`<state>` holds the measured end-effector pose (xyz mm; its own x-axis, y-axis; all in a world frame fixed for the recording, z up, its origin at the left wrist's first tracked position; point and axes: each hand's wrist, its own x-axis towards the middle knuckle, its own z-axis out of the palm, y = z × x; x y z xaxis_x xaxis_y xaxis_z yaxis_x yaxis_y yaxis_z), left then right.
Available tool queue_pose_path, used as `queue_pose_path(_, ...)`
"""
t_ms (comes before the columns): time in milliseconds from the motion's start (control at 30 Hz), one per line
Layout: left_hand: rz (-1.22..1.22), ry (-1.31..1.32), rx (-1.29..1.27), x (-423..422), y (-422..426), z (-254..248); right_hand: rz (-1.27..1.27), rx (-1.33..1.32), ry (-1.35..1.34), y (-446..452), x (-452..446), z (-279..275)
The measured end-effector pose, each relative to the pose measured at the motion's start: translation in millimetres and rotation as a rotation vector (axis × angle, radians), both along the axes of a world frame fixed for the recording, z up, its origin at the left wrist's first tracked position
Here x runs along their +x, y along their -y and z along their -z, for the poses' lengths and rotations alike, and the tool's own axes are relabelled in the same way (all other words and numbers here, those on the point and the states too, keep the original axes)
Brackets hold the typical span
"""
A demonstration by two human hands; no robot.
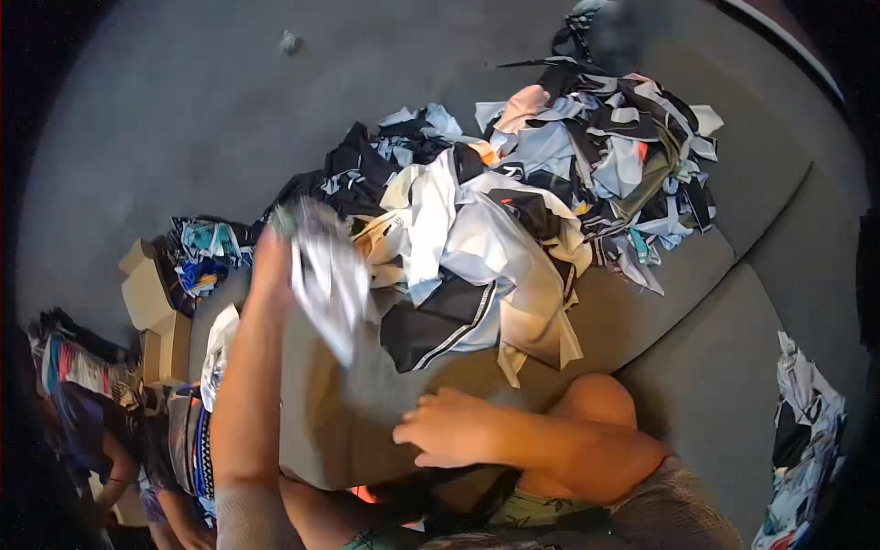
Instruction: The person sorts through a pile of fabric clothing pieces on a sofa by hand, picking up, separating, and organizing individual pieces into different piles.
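My left hand [278,236], smeared by motion, is raised at the left side of the fabric pile and grips a white-and-grey fabric scrap [328,275] that hangs down from it. Lower down, my right hand [449,427] hovers in front of the pile with loosely bent fingers apart and nothing visible in them. Closest to my hands in the pile are a large pale cloth piece [486,240] and a black piece with a striped edge [431,325]. Behind them spreads a heap of mixed fabric scraps [587,156].
An open cardboard box [165,344] stands at the left beside a small heap of blue and teal scraps [206,246]. Another person [101,431] is at the lower left, near stacked cloth. More scraps [807,440] lie at the right edge. A seam crosses the grey surface.
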<state>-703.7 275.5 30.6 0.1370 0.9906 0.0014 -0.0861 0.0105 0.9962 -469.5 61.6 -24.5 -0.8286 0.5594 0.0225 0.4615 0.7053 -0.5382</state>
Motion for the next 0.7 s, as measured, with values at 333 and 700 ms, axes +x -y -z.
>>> queue_pose_path(333,0.342,-1.25,0.703,272.3,-32.7,103.3,0.196,-0.054,0.278,-21.3,20.4,8.3)
queue_pose_path(700,-0.109,-1.124,0.386,167.1,-116.2,73.4,0.127,-0.083,0.289,-10.1,12.6,8.5)
